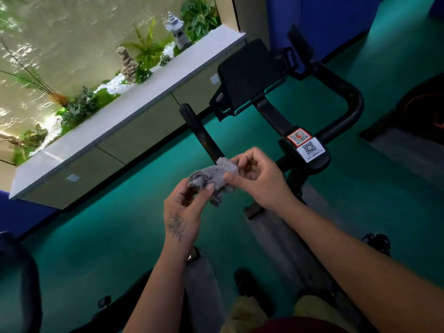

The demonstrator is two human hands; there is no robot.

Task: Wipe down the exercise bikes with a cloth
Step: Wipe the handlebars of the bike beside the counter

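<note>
Left hand: the left hand (183, 207), with a dark tattoo on its back, pinches the lower left end of the cloth between thumb and curled fingers.
Right hand: the right hand (258, 180) grips the upper right end of the same cloth, thumb laid across it and fingers curled behind.
Hands together: both hands are close to each other, joined by the cloth, held in the air in front of the person's body.
Cloth: the grey cloth (213, 176) is crumpled and bunched between the two hands, one loose corner hanging below the left thumb; it touches no part of the bike.
Exercise bike: the black exercise bike (310, 162) stands just beyond the hands, its stem carrying two QR-code stickers (305, 143), one red-bordered and one white.
Handlebar: a black handlebar (346, 109) curves round to the right of the stem; a second grip points up to the left of the cloth.
Console: a dark console (247, 75) sits at the top of the stem.
Floor: the green floor (115, 236) spreads under the bike.
Planter: a long white planter ledge (134, 97) with ferns and a small stone lantern (177, 30) runs along the wall on the left.
</note>
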